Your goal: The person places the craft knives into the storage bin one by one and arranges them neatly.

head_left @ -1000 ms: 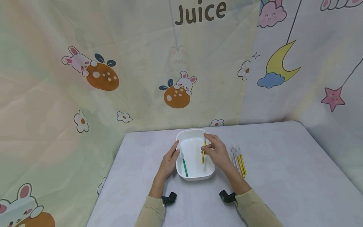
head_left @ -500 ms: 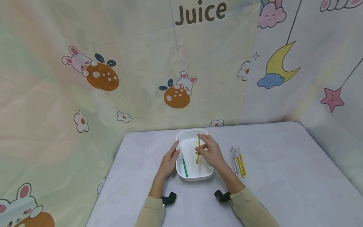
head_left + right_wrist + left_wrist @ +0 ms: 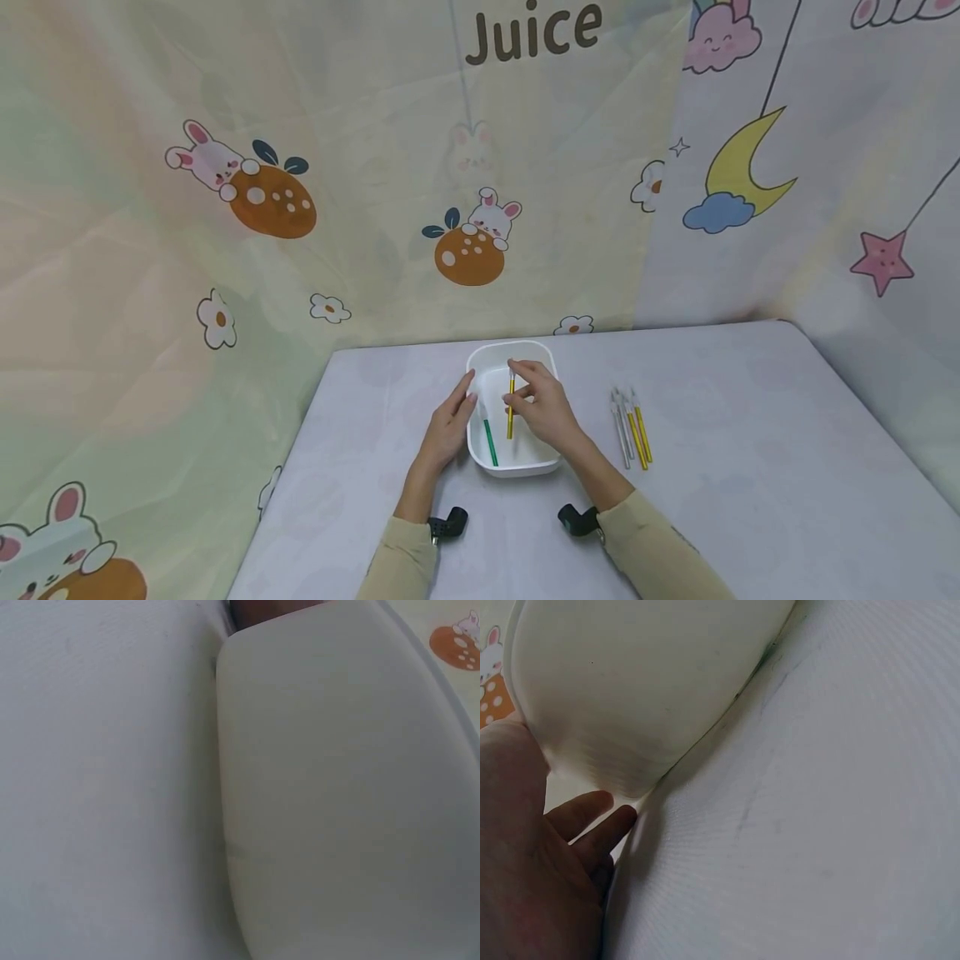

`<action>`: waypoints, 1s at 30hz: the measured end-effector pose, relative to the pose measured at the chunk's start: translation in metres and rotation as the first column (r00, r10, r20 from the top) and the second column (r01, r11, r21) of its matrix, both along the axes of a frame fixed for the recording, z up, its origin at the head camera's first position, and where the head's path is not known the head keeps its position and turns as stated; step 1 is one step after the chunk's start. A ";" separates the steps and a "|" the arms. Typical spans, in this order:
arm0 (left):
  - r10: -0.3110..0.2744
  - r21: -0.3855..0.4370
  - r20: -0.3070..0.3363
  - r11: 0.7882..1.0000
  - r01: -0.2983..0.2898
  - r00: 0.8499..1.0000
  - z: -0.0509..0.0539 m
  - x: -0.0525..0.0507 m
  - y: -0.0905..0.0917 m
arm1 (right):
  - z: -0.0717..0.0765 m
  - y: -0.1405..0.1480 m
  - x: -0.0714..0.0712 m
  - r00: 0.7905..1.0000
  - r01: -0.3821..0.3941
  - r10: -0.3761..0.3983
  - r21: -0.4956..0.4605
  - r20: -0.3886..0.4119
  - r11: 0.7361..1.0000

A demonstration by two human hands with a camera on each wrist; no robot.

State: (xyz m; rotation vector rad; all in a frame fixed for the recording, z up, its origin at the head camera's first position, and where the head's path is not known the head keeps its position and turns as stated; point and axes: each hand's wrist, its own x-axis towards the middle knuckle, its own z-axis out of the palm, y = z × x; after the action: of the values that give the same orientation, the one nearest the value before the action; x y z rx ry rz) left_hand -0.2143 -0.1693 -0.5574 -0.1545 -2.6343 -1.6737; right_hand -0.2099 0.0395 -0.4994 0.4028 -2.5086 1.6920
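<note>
In the head view my right hand [image 3: 542, 408] pinches a thin pen-like tool [image 3: 511, 421] with a gold shaft and a pale upper end. It is over a white plastic tray [image 3: 517, 472], its lower end pointing toward me. A similar green pen-like tool [image 3: 491, 442] lies along the tray's left side. My left hand [image 3: 446, 429] rests against the left wall with fingers extended; the left wrist view has its fingers [image 3: 592, 825] beside the tray's outer wall. The right wrist view is mostly filled by the tray's outside [image 3: 345, 780], which hides the right hand's grip.
Right of the tray, several more pen-like tools, gold [image 3: 638, 437] and silver [image 3: 622, 433], lie side by side on the pale-covered table [image 3: 735, 467]. A printed cloth backdrop [image 3: 375, 183] rises behind the table. Both wrists carry black cameras [image 3: 579, 522].
My right hand has moved left over the tray with the gold pen-like tool, from near the right rim to close beside the green one. My left hand has stayed at the tray's left side.
</note>
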 end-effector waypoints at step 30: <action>0.006 0.007 0.002 1.000 -0.006 1.000 0.003 0.002 0.000 | -0.003 -0.005 0.003 0.981 -0.164 0.123 0.293 0.153 0.942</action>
State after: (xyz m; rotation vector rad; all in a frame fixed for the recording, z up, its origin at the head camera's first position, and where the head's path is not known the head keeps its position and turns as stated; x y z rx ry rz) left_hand -0.2121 -0.1694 -0.5542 -0.1442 -2.6278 -1.6820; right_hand -0.2067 0.0341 -0.5025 0.5255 -2.9169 1.4163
